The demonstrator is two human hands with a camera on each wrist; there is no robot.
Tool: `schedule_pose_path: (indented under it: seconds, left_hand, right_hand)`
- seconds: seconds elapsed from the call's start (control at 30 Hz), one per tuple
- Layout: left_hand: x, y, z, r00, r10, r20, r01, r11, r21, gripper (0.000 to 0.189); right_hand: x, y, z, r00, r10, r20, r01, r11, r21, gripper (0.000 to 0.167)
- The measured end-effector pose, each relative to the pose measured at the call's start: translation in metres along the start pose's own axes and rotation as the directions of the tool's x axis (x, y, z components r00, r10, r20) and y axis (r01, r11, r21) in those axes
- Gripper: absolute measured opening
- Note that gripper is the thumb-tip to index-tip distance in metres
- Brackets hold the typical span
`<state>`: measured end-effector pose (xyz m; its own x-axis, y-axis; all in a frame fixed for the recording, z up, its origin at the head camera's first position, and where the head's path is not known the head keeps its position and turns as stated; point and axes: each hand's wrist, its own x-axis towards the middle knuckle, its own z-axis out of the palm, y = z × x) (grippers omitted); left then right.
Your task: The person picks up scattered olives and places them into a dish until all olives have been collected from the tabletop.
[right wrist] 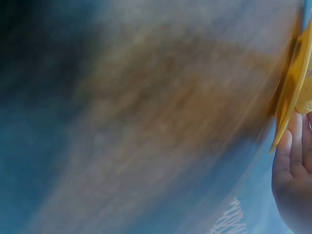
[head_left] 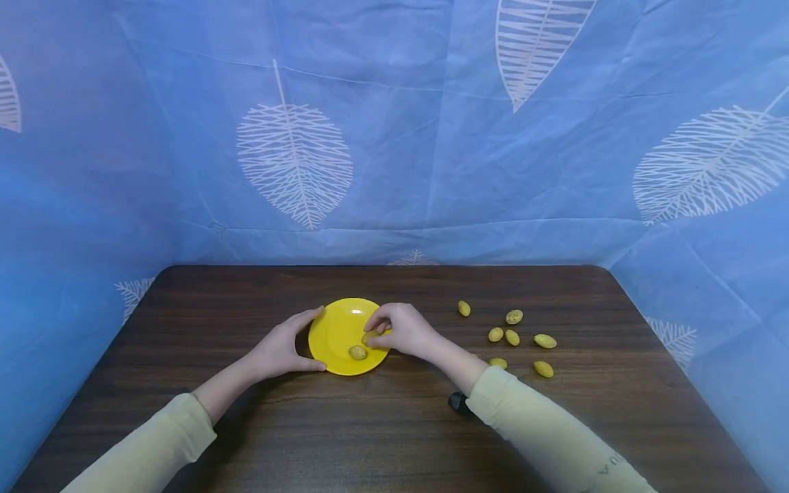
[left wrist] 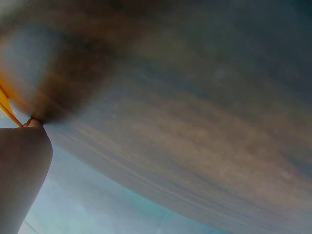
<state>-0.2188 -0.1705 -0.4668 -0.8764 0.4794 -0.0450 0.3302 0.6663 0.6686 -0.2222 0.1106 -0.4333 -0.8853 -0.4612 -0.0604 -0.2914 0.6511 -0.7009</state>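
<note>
A round yellow plate [head_left: 335,329] lies on the dark wooden table. My left hand [head_left: 280,349] holds it at the left, fingers at the far left rim and thumb along the near rim. Over the plate's right side, my right hand [head_left: 403,330] pinches a small yellow oval piece [head_left: 368,337] between thumb and fingertips. Another yellow speckled oval [head_left: 357,352] sits on the plate just in front of those fingertips. In the right wrist view, the fingers [right wrist: 296,146] are at the plate's edge [right wrist: 294,87], with a yellow lump [right wrist: 305,95] above them.
Several more yellow ovals [head_left: 512,337] are scattered on the table [head_left: 370,438] to the right. One of them [head_left: 498,362] is partly hidden by the right forearm. A small black object [head_left: 459,402] shows beside the right cuff. Blue leaf-patterned cloth [head_left: 401,150] hangs behind the table.
</note>
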Motion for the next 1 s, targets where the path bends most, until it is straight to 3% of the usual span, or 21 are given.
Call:
schedule_pose_path:
  seconds: [0.47,1.0]
  left_hand:
    - [0.0013,0.0004,-0.0021,1.0,0.002,-0.001,-0.002,1.0,0.006,0.106]
    - [0.0002,0.0,0.0003,1.0,0.0,0.005,0.0,1.0,-0.004,0.106]
  right_hand:
    - [0.0046,-0.0035,0.0044,1.0,-0.021,0.02,0.023,0.992,-0.122,0.014]
    - [0.0023,-0.0036,-0.0003,1.0,-0.006,0.03,0.009,0.994,-0.106,0.021]
